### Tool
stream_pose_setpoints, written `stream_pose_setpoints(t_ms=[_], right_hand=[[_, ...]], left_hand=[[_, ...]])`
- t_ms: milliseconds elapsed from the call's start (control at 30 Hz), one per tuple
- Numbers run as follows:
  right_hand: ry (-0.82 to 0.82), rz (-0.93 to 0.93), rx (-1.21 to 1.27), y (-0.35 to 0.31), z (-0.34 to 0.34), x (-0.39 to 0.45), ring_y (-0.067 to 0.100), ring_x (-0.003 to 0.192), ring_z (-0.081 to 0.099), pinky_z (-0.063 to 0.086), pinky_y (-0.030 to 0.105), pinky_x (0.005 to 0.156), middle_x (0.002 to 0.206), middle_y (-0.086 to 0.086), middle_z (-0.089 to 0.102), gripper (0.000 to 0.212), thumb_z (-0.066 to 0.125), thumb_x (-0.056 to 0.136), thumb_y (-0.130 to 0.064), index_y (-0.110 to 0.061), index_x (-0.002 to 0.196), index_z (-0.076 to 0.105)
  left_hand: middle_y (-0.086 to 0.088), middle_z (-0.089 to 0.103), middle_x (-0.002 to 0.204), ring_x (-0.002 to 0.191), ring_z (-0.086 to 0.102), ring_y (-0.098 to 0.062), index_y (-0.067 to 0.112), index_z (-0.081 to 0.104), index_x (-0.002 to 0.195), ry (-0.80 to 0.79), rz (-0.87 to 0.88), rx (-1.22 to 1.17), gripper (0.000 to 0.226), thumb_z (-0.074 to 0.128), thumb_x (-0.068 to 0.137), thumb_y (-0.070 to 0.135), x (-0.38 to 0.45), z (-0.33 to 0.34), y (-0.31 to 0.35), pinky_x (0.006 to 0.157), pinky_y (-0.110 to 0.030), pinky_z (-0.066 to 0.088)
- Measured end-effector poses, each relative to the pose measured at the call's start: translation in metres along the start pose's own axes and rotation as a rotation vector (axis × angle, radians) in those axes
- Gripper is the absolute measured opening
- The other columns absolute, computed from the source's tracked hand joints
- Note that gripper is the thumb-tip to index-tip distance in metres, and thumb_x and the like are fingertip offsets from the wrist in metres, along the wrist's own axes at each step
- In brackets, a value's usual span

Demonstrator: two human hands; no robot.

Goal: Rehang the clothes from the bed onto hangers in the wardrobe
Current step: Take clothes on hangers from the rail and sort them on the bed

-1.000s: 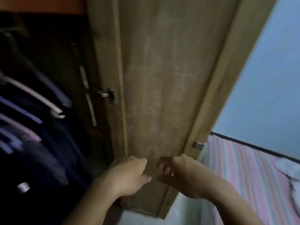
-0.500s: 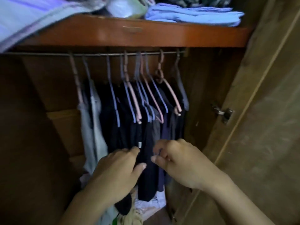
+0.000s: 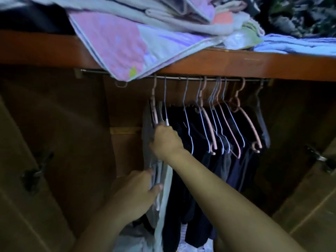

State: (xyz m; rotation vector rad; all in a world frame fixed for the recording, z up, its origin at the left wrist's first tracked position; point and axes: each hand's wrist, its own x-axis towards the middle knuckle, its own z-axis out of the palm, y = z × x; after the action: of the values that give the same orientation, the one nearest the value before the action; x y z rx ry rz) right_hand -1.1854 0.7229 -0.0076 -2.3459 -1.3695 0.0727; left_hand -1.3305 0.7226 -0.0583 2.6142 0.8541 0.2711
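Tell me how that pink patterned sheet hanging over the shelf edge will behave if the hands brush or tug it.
The pink sheet is probably floppy: its corner droops limply over the shelf and covers part of the rail. It likely slides easily, since much of it already overhangs. A tug may drag the folded fabrics piled on it.

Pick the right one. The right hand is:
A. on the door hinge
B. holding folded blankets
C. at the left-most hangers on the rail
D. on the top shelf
C: the right hand reaches up to the left-most hangers under the rail, beside the grey garment.
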Motion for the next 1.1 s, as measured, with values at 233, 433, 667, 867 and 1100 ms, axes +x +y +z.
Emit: stream_pose_setpoints(t_ms=[233,433,667,867,1100], right_hand=[[-0.086,0.148,-0.113,-0.002,0.026,0.032,0.035,0.129,0.052,0.050,0.043,0.095,0.140,0.017,0.048,0.048,0.055,0.096,-0.005,0.004,0.139,0.037],[0.119,0.105,-0.090,0.001,0.032,0.038,0.038,0.110,0.064,0.050,0.038,0.076,0.124,0.021,0.061,0.037,0.052,0.095,-0.001,0.003,0.129,0.038],[0.260,0.017,-0.023,0.013,0.028,0.032,0.039,0.094,0.065,0.039,0.036,0.064,0.107,0.020,0.066,0.020,0.041,0.097,-0.002,-0.002,0.117,0.043],[0.319,-0.152,0.027,0.035,0.006,0.014,0.041,0.072,0.062,0.042,0.041,0.056,0.088,0.019,0.065,0.005,0.037,0.102,-0.011,-0.007,0.104,0.039],[0.223,-0.293,0.071,0.082,-0.008,-0.067,0.027,0.057,0.058,0.047,0.043,0.055,0.066,-0.001,0.057,0.023,0.028,0.105,-0.039,-0.020,0.095,0.035]], left_hand=[[-0.003,0.066,0.112,0.105,0.061,-0.019,0.015,0.053,0.125,0.047,-0.016,-0.015,0.040,0.046,0.100,0.046,0.009,-0.015,-0.015,0.089,-0.034,0.050],[-0.002,0.065,0.114,0.107,0.059,-0.017,0.014,0.052,0.127,0.041,-0.065,-0.060,0.041,0.047,0.100,0.045,0.014,-0.024,-0.031,0.088,-0.030,0.048],[0.004,0.064,0.097,0.093,0.062,-0.011,0.016,0.049,0.134,0.080,-0.065,-0.021,0.045,0.046,0.100,0.046,0.013,-0.027,-0.025,0.082,-0.029,0.050],[-0.004,0.065,0.116,0.107,0.062,-0.021,0.015,0.040,0.140,0.107,-0.136,0.007,0.049,0.047,0.100,0.043,0.016,-0.033,-0.029,0.092,-0.037,0.049],[-0.004,0.009,0.165,0.149,0.018,-0.022,0.021,0.003,0.157,0.203,-0.188,-0.089,0.072,0.046,0.101,0.038,0.020,-0.031,-0.043,0.117,-0.037,0.021]])
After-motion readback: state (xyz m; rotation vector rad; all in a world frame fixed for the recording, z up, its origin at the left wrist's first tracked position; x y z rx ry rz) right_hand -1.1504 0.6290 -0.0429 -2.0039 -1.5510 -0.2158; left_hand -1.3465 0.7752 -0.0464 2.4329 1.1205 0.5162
